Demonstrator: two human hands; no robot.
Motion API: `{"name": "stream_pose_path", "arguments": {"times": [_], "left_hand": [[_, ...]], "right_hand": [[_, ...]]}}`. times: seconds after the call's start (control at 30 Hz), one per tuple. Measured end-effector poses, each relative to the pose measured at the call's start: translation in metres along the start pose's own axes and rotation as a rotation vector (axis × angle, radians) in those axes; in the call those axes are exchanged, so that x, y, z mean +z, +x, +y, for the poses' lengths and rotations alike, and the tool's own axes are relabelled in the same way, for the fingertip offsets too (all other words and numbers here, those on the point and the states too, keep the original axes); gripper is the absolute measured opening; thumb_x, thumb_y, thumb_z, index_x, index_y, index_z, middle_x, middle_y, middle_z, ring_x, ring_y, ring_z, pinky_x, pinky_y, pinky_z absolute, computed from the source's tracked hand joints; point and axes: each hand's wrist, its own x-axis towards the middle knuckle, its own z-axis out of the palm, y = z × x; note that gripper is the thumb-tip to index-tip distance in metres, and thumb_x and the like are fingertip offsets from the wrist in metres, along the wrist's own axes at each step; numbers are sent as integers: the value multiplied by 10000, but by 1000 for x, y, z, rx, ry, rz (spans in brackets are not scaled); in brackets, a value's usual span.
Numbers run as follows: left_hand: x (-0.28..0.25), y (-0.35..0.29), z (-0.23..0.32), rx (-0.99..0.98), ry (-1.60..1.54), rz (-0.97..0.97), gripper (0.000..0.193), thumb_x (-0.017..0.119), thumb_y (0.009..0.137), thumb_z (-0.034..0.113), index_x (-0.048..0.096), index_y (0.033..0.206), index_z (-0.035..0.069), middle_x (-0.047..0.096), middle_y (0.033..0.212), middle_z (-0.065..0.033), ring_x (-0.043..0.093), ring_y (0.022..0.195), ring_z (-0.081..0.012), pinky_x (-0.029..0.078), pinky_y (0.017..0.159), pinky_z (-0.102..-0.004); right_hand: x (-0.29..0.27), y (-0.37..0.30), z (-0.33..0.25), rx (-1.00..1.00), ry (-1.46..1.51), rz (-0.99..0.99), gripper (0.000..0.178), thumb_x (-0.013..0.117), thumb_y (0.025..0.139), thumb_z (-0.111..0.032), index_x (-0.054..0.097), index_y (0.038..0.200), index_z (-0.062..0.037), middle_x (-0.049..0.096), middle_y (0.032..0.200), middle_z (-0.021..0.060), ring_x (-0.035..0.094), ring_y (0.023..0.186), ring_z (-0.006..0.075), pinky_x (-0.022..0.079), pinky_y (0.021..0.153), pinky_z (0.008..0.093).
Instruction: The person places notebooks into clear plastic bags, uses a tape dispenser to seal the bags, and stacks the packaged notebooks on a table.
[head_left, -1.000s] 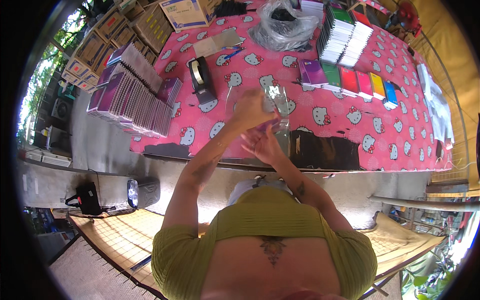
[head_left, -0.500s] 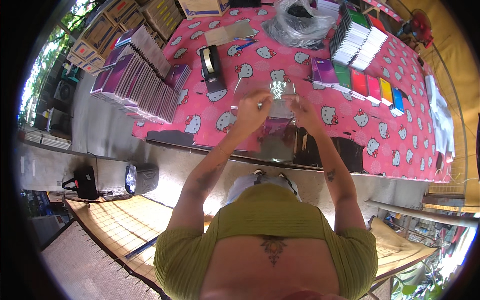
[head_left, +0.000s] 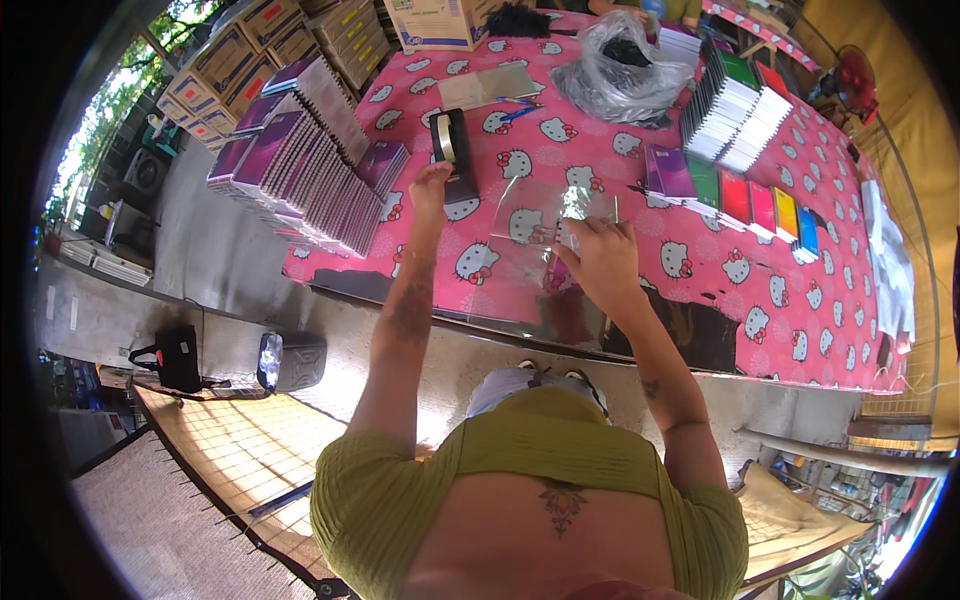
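Observation:
My left hand [head_left: 430, 187] is raised beside the black tape dispenser [head_left: 460, 186], at its left edge. Its fingers are curled together, and whatever they may pinch is too small to make out. My right hand [head_left: 605, 258] lies palm down with its fingers apart on a clear plastic sheet [head_left: 515, 210], near the table's front edge. Glare covers part of the sheet. Something purple [head_left: 560, 274] shows through the plastic beside my right thumb, partly hidden.
Purple spiral notebooks [head_left: 310, 180] stand stacked at the left. Colourful notebooks [head_left: 735, 200] and a taller white-paged stack [head_left: 725, 115] are at the right. Behind lie blue pens [head_left: 520, 112], a flat clear pack [head_left: 485, 87], a plastic bag [head_left: 620, 75] and a carton [head_left: 435, 22]. Another person's arm [head_left: 620, 8] shows.
My left hand has left the plastic sheet and moved left to the tape dispenser. My right hand has flattened onto the sheet. The whole view has shifted slightly.

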Motion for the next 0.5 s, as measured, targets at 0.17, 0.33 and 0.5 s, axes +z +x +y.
{"name": "stream_pose_path", "arguments": {"times": [0.17,0.33,0.5], "left_hand": [[-15,-25,-6,29,761,90,92,633,868,125,678,915,60,680,785,-18,667,708,-165,524,614,-288],[13,-36,64,279,1225,-260,116,657,879,97,690,988,78,690,859,-30,666,781,-146,536,705,-303],[75,-91,103,195,297,-1063,228,679,889,47,689,1116,69,641,933,-16,606,938,-108,481,838,-278]], "right_hand": [[6,3,-3,53,34,-42,396,759,785,-276,671,1122,-86,695,878,64,662,798,251,431,791,399],[6,0,1,38,-10,30,395,756,797,-304,691,1118,-83,709,857,72,658,735,278,436,788,400],[7,9,2,41,43,-51,364,730,798,-318,701,1093,-108,709,855,76,668,729,245,425,778,413]]}}
